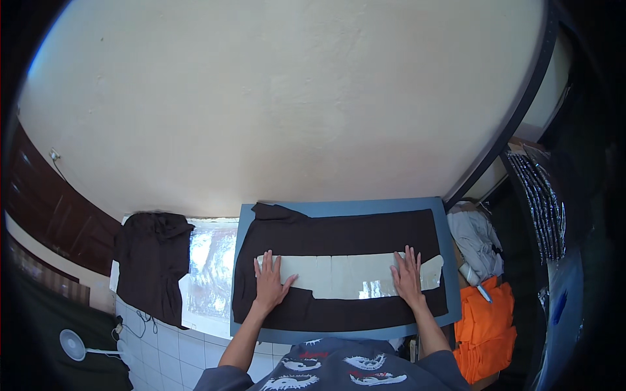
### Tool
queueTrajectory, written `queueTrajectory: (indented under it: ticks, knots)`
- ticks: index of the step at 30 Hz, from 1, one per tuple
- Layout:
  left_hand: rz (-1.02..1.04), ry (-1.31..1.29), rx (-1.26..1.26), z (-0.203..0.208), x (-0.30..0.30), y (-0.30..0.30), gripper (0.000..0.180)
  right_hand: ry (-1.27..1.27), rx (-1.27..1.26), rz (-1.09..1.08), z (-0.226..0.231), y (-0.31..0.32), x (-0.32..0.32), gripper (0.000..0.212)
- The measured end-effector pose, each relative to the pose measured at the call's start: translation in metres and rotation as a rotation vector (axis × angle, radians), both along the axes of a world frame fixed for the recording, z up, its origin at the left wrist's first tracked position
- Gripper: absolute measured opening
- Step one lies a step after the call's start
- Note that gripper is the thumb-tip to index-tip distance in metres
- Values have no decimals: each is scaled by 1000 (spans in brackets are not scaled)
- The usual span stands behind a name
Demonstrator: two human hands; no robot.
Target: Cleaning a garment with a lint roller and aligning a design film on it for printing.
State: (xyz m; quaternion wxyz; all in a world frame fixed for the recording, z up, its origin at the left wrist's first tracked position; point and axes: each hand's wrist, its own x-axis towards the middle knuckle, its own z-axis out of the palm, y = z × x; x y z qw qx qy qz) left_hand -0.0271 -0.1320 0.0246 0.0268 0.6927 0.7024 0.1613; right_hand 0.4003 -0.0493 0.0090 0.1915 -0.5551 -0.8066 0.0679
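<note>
Dark brown cloth (pixel 365 229) lies spread on a blue board-like tabletop (pixel 417 206) against the wall. Its far left corner bulges up in a loose fold. Across the middle of the cloth rests a long, pale, glossy strip (pixel 339 270), possibly a cutting template, with a step cut in its near left edge. My left hand (pixel 268 285) presses flat at the strip's left end, fingers apart, partly over the cloth. Near the right end, my right hand (pixel 408 280) is laid flat on the strip with fingers stretched forward. Neither hand grips anything.
Left of the table, another dark cloth (pixel 153 257) drapes over a shiny silver surface (pixel 212 267). At right are grey cloth (pixel 476 241), folded orange cloth (pixel 486 335) and a blue-and-white pen-like item (pixel 484 293). A white fan (pixel 73 345) stands at lower left.
</note>
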Motion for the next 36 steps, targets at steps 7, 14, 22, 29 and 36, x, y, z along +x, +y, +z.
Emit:
queueTrajectory:
  ticks: [7,14,22,29,36]
  knots:
    - [156,-172,210,6,-40,58,60,249,-21,-298,27,50,25,32]
    - [639,-526,53,8,-80,158,90,289,63,-356,0,169,97,38]
    - [761,-540,-93,-36,-122,199,46,408,-99,-544,-43,216,110,61]
    - [397,-1396,-16,8,-129,172,17,689,-336,-378,-31,212,135,19]
    - [198,-1090,-60,89,-120,-2,30,926,-283,-158,53,75,158,23]
